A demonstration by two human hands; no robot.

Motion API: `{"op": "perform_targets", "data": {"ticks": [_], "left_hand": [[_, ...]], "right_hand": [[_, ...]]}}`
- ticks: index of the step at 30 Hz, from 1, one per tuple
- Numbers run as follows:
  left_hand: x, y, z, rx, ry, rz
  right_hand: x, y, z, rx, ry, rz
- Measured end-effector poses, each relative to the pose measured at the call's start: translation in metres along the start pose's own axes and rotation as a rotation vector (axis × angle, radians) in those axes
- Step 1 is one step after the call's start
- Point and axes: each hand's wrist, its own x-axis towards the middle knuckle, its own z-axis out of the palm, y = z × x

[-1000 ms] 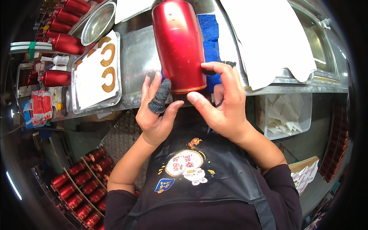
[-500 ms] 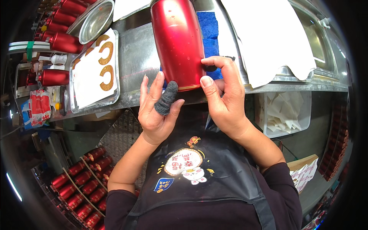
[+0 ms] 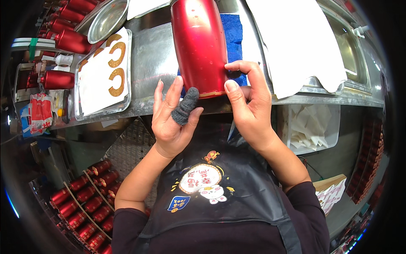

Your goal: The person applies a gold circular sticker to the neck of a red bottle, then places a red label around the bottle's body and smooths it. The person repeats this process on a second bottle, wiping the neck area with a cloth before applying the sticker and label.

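A glossy red metallic bottle (image 3: 198,46) lies on a blue cloth (image 3: 233,34) on the metal worktop, its gold-edged base toward me and its far end cut off by the top edge. Small droplets or specks show on its surface. My left hand (image 3: 171,112) has its fingers stretched out at the bottle's lower left side, a dark grey knitted sleeve (image 3: 186,106) covering the index finger. On the other side, my right hand (image 3: 251,99) touches the bottle with a bent index finger; its thumb is apart from that finger, by the base, and its remaining fingers curl behind.
To the left, a clear tray (image 3: 129,80) holds white paper with gold C-shaped pieces, near a metal bowl (image 3: 108,21). White sheets (image 3: 296,42) cover the right side. Below the counter stand a bin of crumpled paper (image 3: 311,127) and a rack of red bottles (image 3: 91,205).
The view has shifted slightly. Both hands keep nearly the same place around the bottle's base. A small dark thing seen behind my right index finger before no longer shows.
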Motion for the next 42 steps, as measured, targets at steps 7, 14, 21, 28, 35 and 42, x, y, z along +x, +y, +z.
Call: {"op": "perform_targets", "data": {"ticks": [7, 14, 21, 28, 35, 42], "left_hand": [[0.000, -0.001, 0.000, 0.016, -0.014, 0.016], [0.000, 0.000, 0.000, 0.049, -0.029, 0.027], [0.000, -0.002, 0.001, 0.038, -0.021, 0.037], [0.004, 0.004, -0.003, 0.148, -0.069, 0.048], [0.009, 0.005, -0.005, 0.181, -0.085, 0.066], [0.014, 0.007, -0.009, 0.238, -0.118, 0.097]], "right_hand": [[0.001, -0.006, 0.004, -0.168, 0.023, 0.006], [-0.001, -0.011, -0.004, -0.015, -0.048, 0.199], [-0.003, -0.006, 0.003, -0.174, -0.003, 0.013], [-0.003, -0.004, 0.001, -0.069, 0.003, 0.080], [-0.002, -0.002, 0.004, -0.122, 0.035, 0.014], [-0.004, 0.003, 0.004, -0.078, 0.036, 0.002]]}}
